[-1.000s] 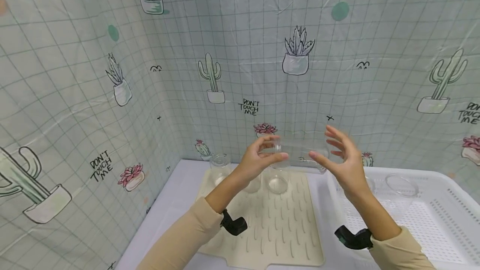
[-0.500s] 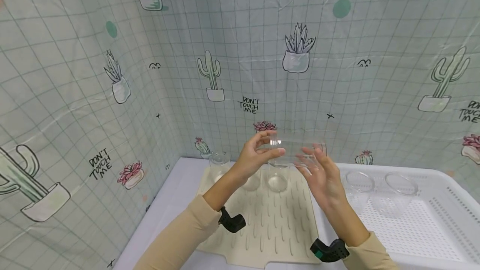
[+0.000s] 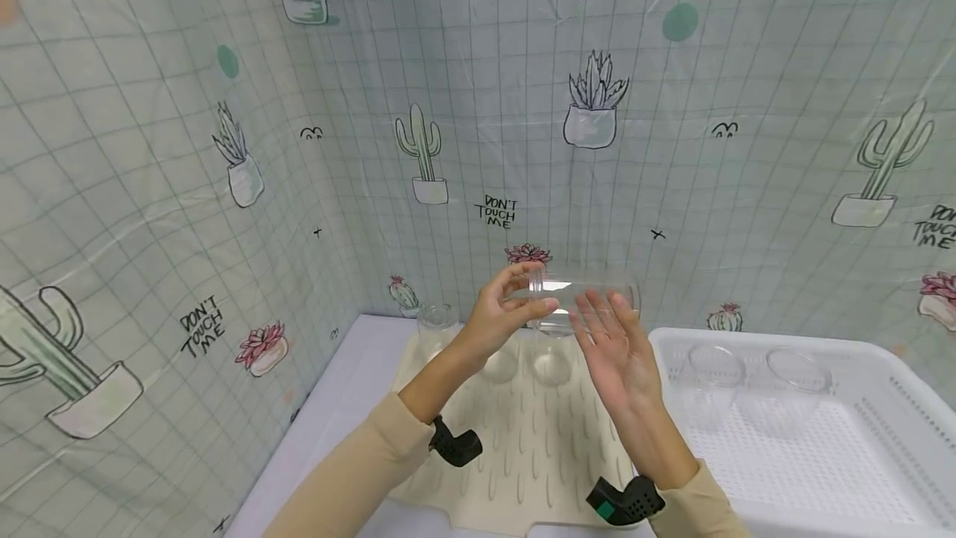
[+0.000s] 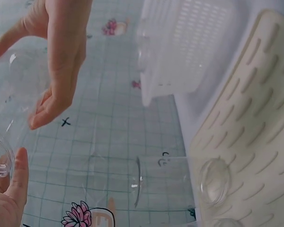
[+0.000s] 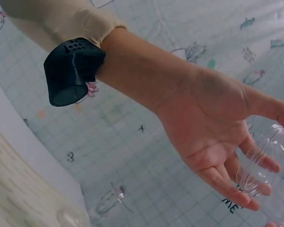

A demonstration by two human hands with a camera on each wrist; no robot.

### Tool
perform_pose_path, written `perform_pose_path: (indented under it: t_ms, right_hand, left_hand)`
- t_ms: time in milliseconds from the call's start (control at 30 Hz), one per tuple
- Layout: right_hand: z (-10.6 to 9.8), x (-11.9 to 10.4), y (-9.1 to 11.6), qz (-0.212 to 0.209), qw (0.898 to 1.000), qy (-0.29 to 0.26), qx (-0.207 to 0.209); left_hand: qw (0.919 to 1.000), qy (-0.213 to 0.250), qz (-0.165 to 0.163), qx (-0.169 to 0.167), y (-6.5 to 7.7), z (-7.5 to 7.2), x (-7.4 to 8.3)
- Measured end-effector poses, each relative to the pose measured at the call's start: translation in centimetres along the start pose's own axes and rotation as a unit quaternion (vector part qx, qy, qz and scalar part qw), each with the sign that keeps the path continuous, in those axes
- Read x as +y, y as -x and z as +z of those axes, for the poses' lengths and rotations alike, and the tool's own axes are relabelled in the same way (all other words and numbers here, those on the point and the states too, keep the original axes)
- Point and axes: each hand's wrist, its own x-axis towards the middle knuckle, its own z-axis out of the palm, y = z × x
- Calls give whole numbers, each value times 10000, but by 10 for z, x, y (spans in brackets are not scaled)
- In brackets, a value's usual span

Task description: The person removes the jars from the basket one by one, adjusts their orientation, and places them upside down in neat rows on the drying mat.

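Observation:
My left hand (image 3: pixel 499 310) grips a clear, see-through jar (image 3: pixel 582 282) near its ridged end, thumb on the near side and fingers on the far side. The jar lies sideways in the air above the mat. My right hand (image 3: pixel 616 355) has its palm turned up and its fingers fairly straight; they show through the jar's wall, and contact is hard to tell. In the left wrist view, the right hand (image 4: pixel 64 61) spreads beside the jar (image 4: pixel 19 90). In the right wrist view, the left hand (image 5: pixel 217 137) holds the ridged end of the jar (image 5: pixel 265 156).
A cream ridged mat (image 3: pixel 523 455) lies on the white table. Several clear jars stand along its back, one of them a jar (image 3: pixel 436 330) at the left corner. To the right, a white perforated basket (image 3: pixel 859 471) holds two clear round-rimmed vessels (image 3: pixel 797 372). A cactus-print curtain (image 3: pixel 508 106) hangs behind.
My right hand has moved left from the jar's far end to beneath and behind it, its fingers straightening. The left hand keeps its grip, shifting slightly left with the jar.

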Motion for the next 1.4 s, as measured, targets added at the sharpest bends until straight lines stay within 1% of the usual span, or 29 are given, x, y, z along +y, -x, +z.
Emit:
perform_pose_path:
  t_ms: [167, 233, 333, 400, 467, 567, 600, 700, 867, 967, 1000, 1067, 1133, 1233, 1400]
  right_hand:
    - [3, 3, -4, -25, 9997, -148, 177]
    - [3, 4, -5, -24, 9997, -46, 240]
    - [4, 4, -5, -48, 9995, 279, 165]
    - [3, 3, -7, -78, 9986, 522, 29]
    - [3, 3, -8, -140, 9976, 670, -108]
    - [3, 3, -11, -166, 9967, 770, -208]
    - [3, 3, -12, -158, 9965, 789, -215]
    - [4, 4, -15, -83, 9971, 749, -67]
    - [6, 5, -19, 71, 9962, 824, 267]
    - [6, 6, -22, 119, 9946, 970, 353]
    - [6, 7, -22, 131, 9940, 1026, 363]
    - [6, 8, -24, 135, 9930, 1123, 351]
    - [7, 9, -25, 140, 9916, 1251, 306]
    - [7, 11, -26, 109, 9896, 1407, 295]
    - [9, 17, -29, 91, 9874, 1549, 319]
  left_hand:
    - [10000, 68, 17, -68, 1, -3, 0]
    - [9999, 72, -2, -116, 2, -5, 1]
    - [9999, 56, -59, -107, 4, -8, 1]
    - [9999, -107, -96, -38, 6, -10, 2]
    - [9996, -278, -65, -11, 8, -12, 2]
    - [9985, -550, 51, 25, 11, -18, 0]
    - [9983, -575, 87, 23, 12, -20, 0]
    - [9972, -727, 181, 80, 16, -27, -2]
    - [9925, -1178, 279, 171, 25, -37, -7]
    - [9889, -1453, 197, 247, 35, -42, -12]
    - [9875, -1543, 142, 283, 38, -44, -14]
    - [9848, -1690, -72, 387, 45, -48, -18]
    - [9827, -1770, -252, 494, 51, -54, -26]
    - [9766, -1999, -410, 685, 58, -64, -45]
    - [9613, -2555, -431, 938, 73, -82, -80]
